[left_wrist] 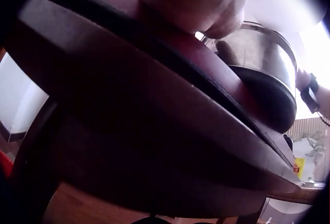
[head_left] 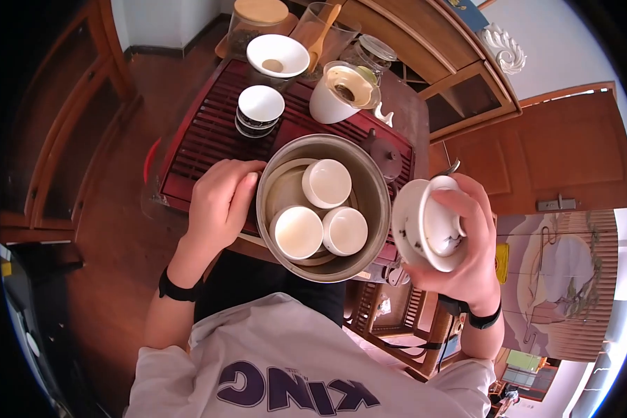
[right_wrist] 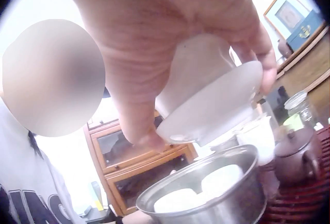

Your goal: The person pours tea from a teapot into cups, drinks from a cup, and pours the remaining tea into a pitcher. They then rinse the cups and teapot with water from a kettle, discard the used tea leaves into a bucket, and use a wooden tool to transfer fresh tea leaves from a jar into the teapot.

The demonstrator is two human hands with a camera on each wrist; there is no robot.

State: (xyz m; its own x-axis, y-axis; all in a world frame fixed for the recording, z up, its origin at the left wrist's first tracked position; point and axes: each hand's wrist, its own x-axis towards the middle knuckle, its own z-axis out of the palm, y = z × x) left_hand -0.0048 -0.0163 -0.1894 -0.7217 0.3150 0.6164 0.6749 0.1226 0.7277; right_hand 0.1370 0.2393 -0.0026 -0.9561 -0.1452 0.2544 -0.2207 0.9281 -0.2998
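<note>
A metal pot (head_left: pixel 381 212) sits at the front of a dark red slatted tea tray (head_left: pixel 200 139). Inside it are three white cups (head_left: pixel 327 182). My left hand (head_left: pixel 219 202) grips the pot's left side, its thumb and index finger at the rim; in the left wrist view the curled fingers hide that part of the pot. Right of the pot, my right hand (head_left: pixel 479 244) holds a white gaiwan (head_left: pixel 435 219) with dark painted marks, tilted, fingers spread round its edge. The right wrist view has the gaiwan's saucer (right_wrist: pixel 216 100) above the pot's rim, partly covered by the palm.
Behind the pot stand stacked small cups (head_left: pixel 261 104), a white bowl-shaped strainer (head_left: pixel 279 54), a white pitcher (head_left: pixel 325 104) with a filter on top and a brown clay teapot (head_left: pixel 385 155). Glass jars (head_left: pixel 258 31) line the tray's far side. Wooden cabinets (head_left: pixel 460 63) rise beyond.
</note>
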